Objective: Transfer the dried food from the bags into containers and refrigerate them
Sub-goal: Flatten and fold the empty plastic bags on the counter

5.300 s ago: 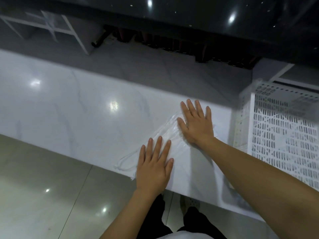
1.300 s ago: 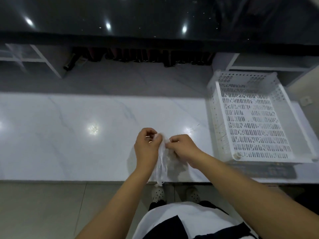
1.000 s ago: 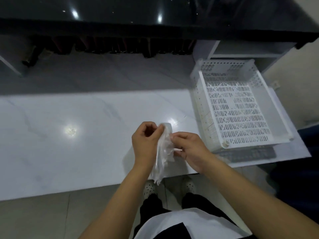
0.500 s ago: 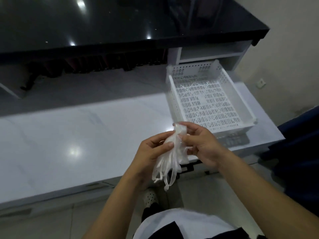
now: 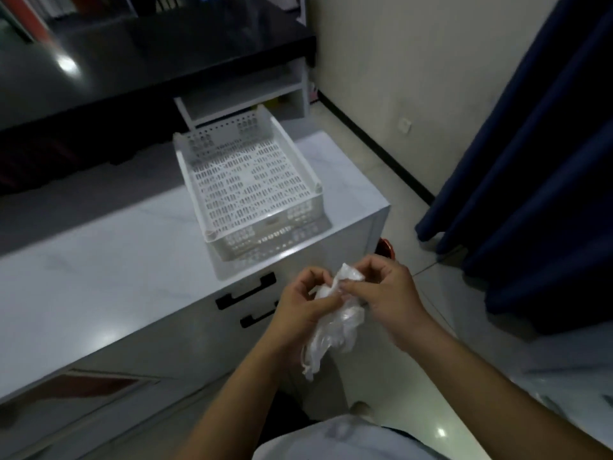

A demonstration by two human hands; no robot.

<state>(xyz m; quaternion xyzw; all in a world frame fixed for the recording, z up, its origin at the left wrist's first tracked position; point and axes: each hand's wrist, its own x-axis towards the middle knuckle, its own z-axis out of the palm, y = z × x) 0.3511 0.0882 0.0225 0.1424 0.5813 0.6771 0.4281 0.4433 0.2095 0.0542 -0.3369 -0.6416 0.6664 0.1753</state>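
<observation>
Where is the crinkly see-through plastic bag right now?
The crumpled clear plastic bag is pinched between the left hand and right hand, off the counter, near the white slotted basket.

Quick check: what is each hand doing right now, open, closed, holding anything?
Left hand: closed, pinching the crumpled clear plastic bag.
Right hand: closed, gripping the same bag's top.

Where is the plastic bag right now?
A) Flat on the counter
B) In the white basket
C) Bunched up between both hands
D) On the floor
C: the bag is pinched between the left hand and right hand, off the counter; the basket holds nothing.
</observation>
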